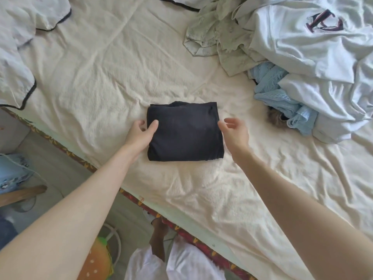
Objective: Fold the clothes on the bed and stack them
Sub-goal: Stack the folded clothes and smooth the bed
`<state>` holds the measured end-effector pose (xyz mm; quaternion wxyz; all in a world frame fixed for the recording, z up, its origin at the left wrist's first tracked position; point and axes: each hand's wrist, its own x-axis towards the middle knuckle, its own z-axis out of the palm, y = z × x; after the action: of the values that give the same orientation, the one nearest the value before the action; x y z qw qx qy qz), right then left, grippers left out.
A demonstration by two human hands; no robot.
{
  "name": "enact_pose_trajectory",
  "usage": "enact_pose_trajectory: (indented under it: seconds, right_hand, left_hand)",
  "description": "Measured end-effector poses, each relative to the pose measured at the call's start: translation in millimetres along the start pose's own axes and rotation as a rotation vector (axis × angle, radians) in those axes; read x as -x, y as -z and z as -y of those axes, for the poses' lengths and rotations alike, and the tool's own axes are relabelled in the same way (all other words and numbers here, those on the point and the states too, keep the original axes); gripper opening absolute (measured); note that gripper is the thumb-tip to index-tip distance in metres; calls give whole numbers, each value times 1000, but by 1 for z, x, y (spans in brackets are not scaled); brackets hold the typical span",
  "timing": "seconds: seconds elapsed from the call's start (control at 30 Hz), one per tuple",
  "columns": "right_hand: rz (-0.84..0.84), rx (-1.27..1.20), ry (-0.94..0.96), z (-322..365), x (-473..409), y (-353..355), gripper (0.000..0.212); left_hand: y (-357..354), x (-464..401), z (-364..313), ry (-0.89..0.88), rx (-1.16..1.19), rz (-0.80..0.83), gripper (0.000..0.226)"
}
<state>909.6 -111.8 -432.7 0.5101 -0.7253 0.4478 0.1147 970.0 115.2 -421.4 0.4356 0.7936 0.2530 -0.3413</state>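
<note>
A black garment point(184, 132), folded into a compact rectangle, lies in the middle of the bed point(113, 63). My left hand point(141, 134) holds its left edge, thumb on top and fingers tucked at the side. My right hand point(235, 132) hovers just off its right edge with relaxed fingers, holding nothing. A heap of unfolded clothes sits at the right: a white shirt with a dark emblem point(302, 37), a pale green shirt point(218, 35) and a light blue knit piece point(282, 96).
A cream sheet covers the bed. A white pillowcase with black piping point(18, 63) lies at the far left. The bed's patterned edge point(133, 197) runs diagonally below my arms. On the floor stand a burger-shaped cushion point(94, 261) and a fan.
</note>
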Motion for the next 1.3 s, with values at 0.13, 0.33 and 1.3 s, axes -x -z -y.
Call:
enact_pose_trajectory:
  seconds: [0.13,0.33,1.3]
  right_hand:
    - [219,-50,-89,-11,-17,-3,54]
    - [452,-178,-161,-6,-23,-4,13]
    - [-227,-677,-322,-82,325,151,10]
  left_hand:
    - [-8,-14,5,44,171,44,65]
    - [-8,-19,1,144,312,153,56]
    - [-20,250,-20,-219,-231,639,26]
